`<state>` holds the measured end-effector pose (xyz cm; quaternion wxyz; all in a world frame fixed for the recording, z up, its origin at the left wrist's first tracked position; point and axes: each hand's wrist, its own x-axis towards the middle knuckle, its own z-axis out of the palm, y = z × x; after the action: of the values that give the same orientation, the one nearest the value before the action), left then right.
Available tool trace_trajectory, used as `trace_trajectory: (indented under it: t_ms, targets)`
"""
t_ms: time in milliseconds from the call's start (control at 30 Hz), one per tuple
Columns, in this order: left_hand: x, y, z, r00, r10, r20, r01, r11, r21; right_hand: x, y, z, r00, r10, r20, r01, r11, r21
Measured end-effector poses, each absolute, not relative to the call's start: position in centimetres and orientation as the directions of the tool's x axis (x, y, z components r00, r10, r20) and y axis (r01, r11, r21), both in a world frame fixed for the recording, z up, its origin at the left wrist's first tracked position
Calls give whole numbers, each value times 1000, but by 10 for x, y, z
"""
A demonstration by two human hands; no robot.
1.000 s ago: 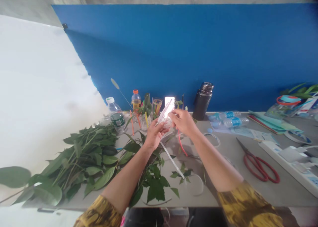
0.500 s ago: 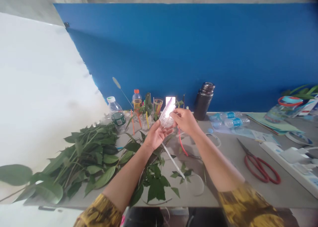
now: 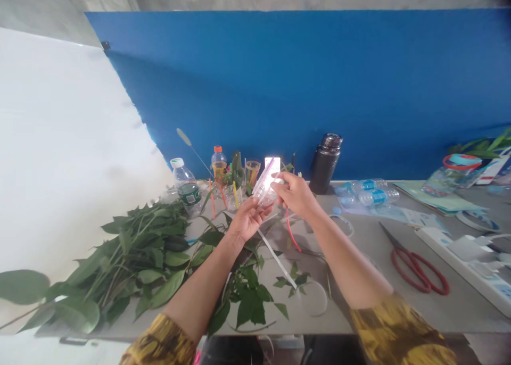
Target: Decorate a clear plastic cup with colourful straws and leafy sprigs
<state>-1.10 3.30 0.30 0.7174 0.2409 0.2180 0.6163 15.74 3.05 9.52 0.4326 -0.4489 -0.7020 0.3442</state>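
A clear plastic cup is held up in front of me over the grey table, with a thin purple-edged strip rising from it. My right hand grips the cup's right side with its fingertips. My left hand lies palm up below, its fingers touching the cup's lower side. Glare hides the cup's upper part. Under my left wrist lie a leafy sprig and a white plastic strip. A red tube hangs near my right wrist.
A large pile of leafy branches lies at the left. Bottles and cups with straws stand behind my hands. Further right are a dark thermos, flattened water bottles, red-handled scissors and a white power strip.
The cup has turned slightly between my hands, and the strip stands more steeply. My hands stay in nearly the same place.
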Motion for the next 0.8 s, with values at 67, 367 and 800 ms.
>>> trace_trajectory:
  t_ms: [67, 367, 800]
  targets:
    - [-12, 33, 4, 157, 987, -19, -790, 137, 597, 156, 28, 97, -216, 927, 307, 306, 363, -880]
    - [-14, 32, 5, 174, 984, 34, -836, 129, 534, 168, 8, 116, -501, 862, 82, 365, 297, -882]
    - [-16, 31, -15, 424, 903, 69, -788, 330, 519, 174, 73, 171, -265, 906, 329, 540, 423, -728]
